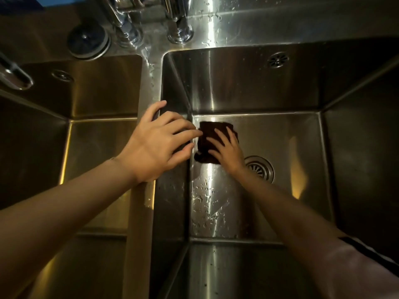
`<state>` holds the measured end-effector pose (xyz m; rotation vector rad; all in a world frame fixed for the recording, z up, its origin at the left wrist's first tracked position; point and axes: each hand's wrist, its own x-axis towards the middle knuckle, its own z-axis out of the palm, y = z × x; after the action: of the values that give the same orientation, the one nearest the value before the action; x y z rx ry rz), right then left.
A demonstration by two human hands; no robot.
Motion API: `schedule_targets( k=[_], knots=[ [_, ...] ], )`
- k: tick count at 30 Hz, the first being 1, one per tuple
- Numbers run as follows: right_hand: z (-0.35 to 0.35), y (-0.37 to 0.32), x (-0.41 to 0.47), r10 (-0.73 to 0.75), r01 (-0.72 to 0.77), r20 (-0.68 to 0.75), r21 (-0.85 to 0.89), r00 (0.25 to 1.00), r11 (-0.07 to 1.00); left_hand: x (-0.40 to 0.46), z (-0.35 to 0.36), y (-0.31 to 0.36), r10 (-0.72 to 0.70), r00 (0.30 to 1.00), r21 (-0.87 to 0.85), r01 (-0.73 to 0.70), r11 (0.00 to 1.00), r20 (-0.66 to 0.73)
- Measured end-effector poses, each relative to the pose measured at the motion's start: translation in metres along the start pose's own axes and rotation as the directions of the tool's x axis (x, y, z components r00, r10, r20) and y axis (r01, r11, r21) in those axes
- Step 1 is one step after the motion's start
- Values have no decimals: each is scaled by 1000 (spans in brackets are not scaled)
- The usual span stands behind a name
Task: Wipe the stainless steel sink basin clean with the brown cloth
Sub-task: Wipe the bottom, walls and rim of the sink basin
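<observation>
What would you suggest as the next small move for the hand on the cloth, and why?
Probably draw the right hand, pressed flat on the brown cloth at the basin floor's far left corner, back toward the near edge. Water droplets sit on the floor just nearer than the cloth. The left hand rests on the divider.

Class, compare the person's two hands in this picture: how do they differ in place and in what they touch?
1. The left hand rests on the divider between the basins; the right hand is down on the floor of the right basin.
2. The right hand presses the brown cloth flat; the left hand holds nothing.
Shared: both have spread, fairly straight fingers.
</observation>
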<state>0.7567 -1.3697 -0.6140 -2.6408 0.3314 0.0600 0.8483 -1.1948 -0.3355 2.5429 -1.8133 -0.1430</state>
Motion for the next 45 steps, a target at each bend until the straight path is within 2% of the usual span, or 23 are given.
schedule_targets(
  k=[3, 6, 8, 10, 14, 17, 20, 23, 27, 31, 36, 40, 43, 45],
  knots=[
    [5, 3, -28, -19, 19, 15, 17, 1000, 1000, 0, 0, 0, 11, 1000, -2, -11, 1000, -2],
    [-6, 25, 4, -123, 123, 30, 5, 992, 992, 0, 1, -2, 27, 1000, 6, -27, 1000, 0],
    [-18, 39, 31, -134, 134, 36, -7, 990, 991, -1, 2, -2, 30, 1000, 16, -30, 999, -3],
    [-22, 46, 38, -108, 109, 40, -11, 993, 994, -1, 3, -2, 26, 1000, 9, -26, 1000, -12],
    [-10, 36, -14, 12, -7, -96, 54, 995, 999, 0, 2, -2, 24, 1000, 1, -24, 1000, -15],
    [-12, 44, -18, -15, 19, -37, 115, 999, 993, 1, 2, -2, 29, 999, 5, -29, 1000, -18],
    [-25, 64, 18, -44, 45, -13, 84, 999, 995, 1, 2, -1, 27, 999, 6, -27, 1000, -25],
    [-27, 66, 20, 25, -20, -56, 82, 998, 996, 1, 3, -1, 32, 999, -3, -32, 999, -30],
    [-16, 50, -28, 155, -144, -144, 85, 977, 986, 0, 2, -1, 35, 999, -13, -35, 999, -32],
    [-23, 63, -20, 110, -99, -96, 114, 989, 988, 1, 2, -1, 46, 998, -6, -46, 999, -40],
    [-34, 76, 11, 130, -119, -112, 100, 985, 988, 1, 3, -2, 50, 998, 3, -50, 999, -41],
    [-26, 61, -31, 221, -205, -130, 123, 967, 971, 1, 5, -2, 53, 998, 2, -53, 999, -32],
    [-26, 63, -54, 201, -184, -103, 153, 974, 971, 1, 4, -2, 62, 998, 5, -62, 998, -28],
    [-36, 74, -36, 178, -163, -78, 168, 981, 972, 0, 3, -2, 61, 998, 10, -61, 998, -28]
  ],
)
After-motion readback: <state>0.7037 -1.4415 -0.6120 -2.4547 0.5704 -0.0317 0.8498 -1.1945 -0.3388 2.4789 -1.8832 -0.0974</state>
